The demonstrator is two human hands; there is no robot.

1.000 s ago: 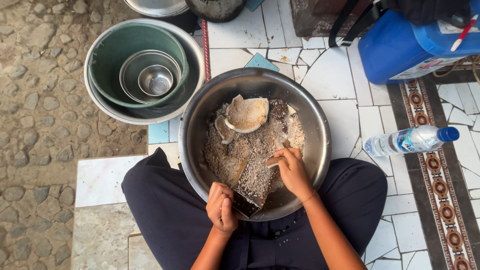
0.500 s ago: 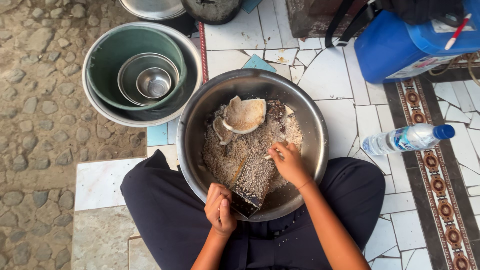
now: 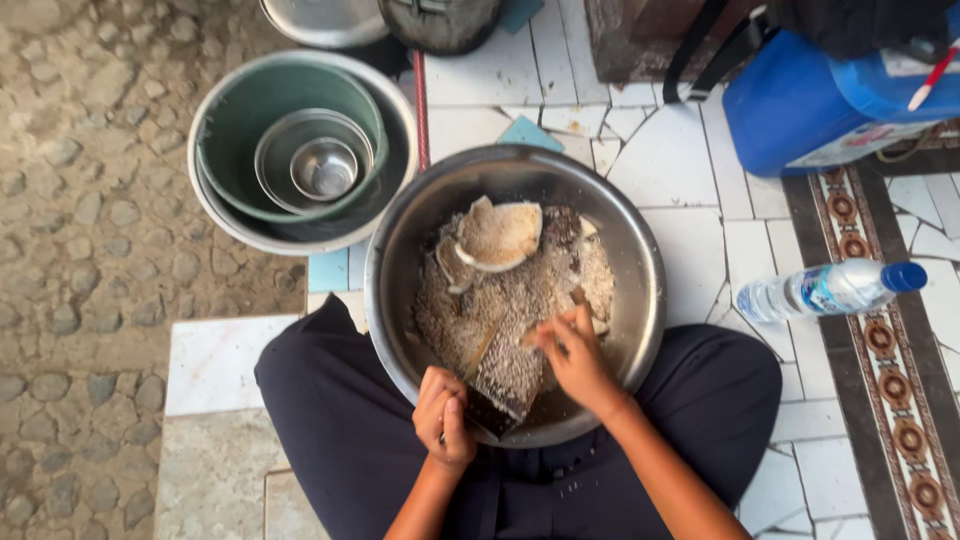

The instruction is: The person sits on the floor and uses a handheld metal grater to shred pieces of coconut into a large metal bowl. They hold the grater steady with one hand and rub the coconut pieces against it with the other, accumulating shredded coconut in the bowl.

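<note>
Looking down from the head camera, a person sits cross-legged in dark trousers (image 3: 330,440) with a large steel basin (image 3: 640,290) set in the lap. The basin holds a heap of pale grated coconut (image 3: 450,310), and on its far side lie curved coconut pieces (image 3: 500,235) with their whitish hollows facing up. A flat dark grater (image 3: 505,375) leans inside the near wall of the basin, its lower end close to the rim and its surface speckled with the same pale shreds.

The left hand (image 3: 443,420) is curled closed at the near rim, just beside the grater's lower end; whether it grips the grater or the rim cannot be told. The right hand (image 3: 572,358) rests on the grater's upper part with its fingers bent and pinched together over something small and pale, which the fingers hide too much to tell what it is.

To the left of the basin, on the tiled floor (image 3: 690,230), stands a stack of nested bowls (image 3: 300,150): a wide grey one outside, a green one within it, and smaller steel ones at the centre. On the right a clear plastic bottle (image 3: 825,288) with a blue cap lies on its side, well apart from the basin. A blue jerrycan (image 3: 800,105) stands beyond it at the top right. Cobblestones (image 3: 90,250) cover the ground on the left.
</note>
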